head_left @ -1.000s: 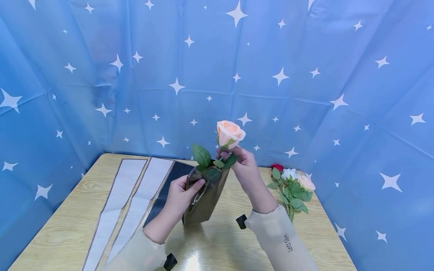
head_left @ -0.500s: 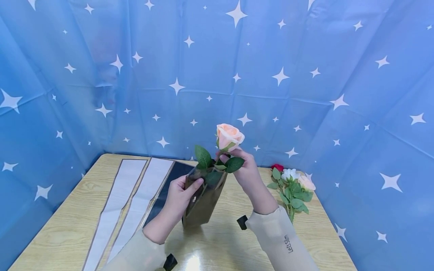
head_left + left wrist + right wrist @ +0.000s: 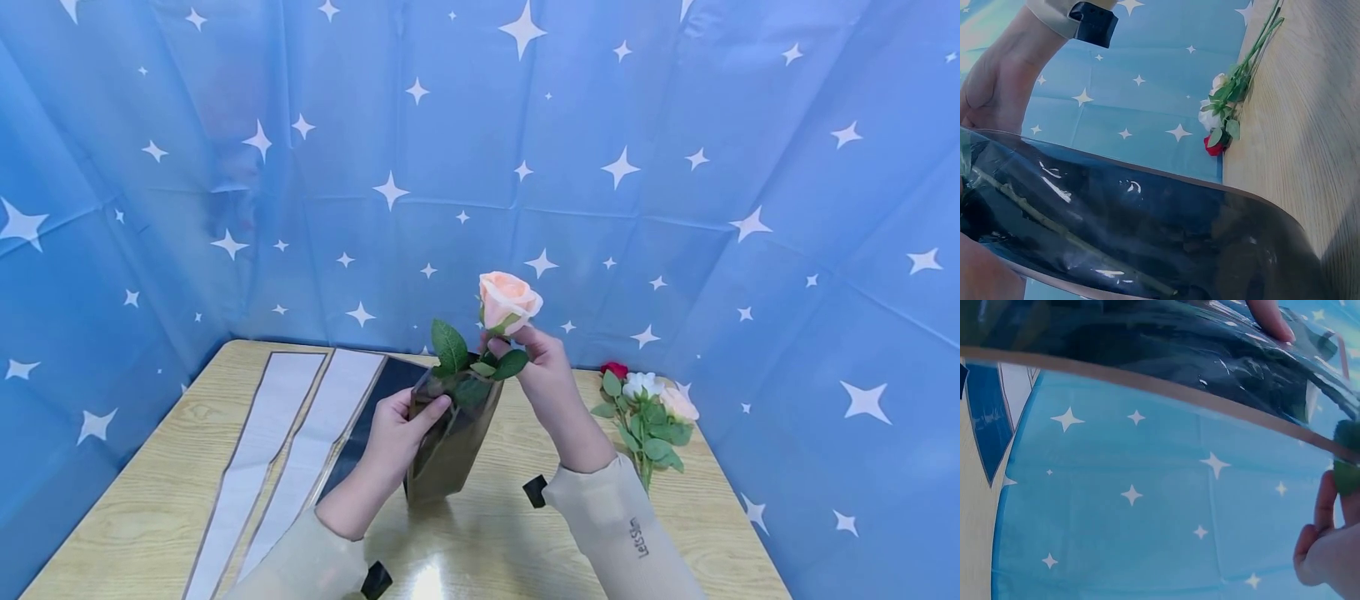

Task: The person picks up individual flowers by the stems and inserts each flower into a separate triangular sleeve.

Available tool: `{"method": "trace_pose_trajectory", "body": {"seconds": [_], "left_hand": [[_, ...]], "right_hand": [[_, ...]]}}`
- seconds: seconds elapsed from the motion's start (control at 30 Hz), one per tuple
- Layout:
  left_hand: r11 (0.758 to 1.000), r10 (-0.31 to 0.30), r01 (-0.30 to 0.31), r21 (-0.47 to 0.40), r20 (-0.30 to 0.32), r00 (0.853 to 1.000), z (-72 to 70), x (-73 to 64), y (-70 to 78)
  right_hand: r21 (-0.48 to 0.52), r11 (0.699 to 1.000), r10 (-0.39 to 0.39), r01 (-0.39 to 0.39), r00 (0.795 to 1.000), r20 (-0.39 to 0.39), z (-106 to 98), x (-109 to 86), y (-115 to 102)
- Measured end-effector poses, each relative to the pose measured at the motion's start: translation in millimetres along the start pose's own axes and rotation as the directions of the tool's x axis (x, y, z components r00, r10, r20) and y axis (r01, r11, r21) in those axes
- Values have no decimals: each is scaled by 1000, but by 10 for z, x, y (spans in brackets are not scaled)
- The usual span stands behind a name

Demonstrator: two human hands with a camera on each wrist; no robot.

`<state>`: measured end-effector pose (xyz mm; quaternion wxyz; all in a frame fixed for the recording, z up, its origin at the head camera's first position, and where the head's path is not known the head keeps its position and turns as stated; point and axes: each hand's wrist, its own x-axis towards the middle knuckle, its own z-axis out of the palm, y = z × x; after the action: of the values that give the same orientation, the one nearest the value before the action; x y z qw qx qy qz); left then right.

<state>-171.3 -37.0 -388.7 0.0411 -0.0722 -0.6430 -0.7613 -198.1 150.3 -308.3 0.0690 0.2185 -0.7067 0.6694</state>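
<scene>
A peach rose is held upright over the middle of the worktop, its stem lowered into a translucent dark wrapper. The bloom is kept clear of the wrapper's mouth, where green leaves are spread to either side. Just below the bloom, the rose is pinched by the fingers of a right hand. The wrapper is gripped at the left side of its mouth by a left hand, with the thumb laid across the front. The hands are set apart, one on each side of the mouth. The wrapper is tilted, its top leaned to the right; whether its lower end is rested on the worktop cannot be told. Along one side it is trimmed with a pale brown rim, and the stem is seen slanted through the film from the left wrist.

Toward the worktop's left edge, two long white sheets are laid side by side, reaching from the far edge toward the near one. Beside them a navy sheet is placed, partly hidden by the left hand. Near the far right corner, a red rose, a white flower and a second peach rose are bunched. Behind the worktop, a blue backdrop printed with white stars is hung.
</scene>
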Motion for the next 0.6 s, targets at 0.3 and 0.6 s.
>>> {"method": "trace_pose_trajectory", "body": {"seconds": [0.3,0.6], "left_hand": [[1000,-4,4,-17,-25,1000,-11,5,-6],[998,-30,29,-47,-7,1000,-18,0,2]], "right_hand": [[13,1000,12,-11,1000,-28,-21,-13,-18],[-24,1000,-8,9,1000,17,5,-19,-14]]}}
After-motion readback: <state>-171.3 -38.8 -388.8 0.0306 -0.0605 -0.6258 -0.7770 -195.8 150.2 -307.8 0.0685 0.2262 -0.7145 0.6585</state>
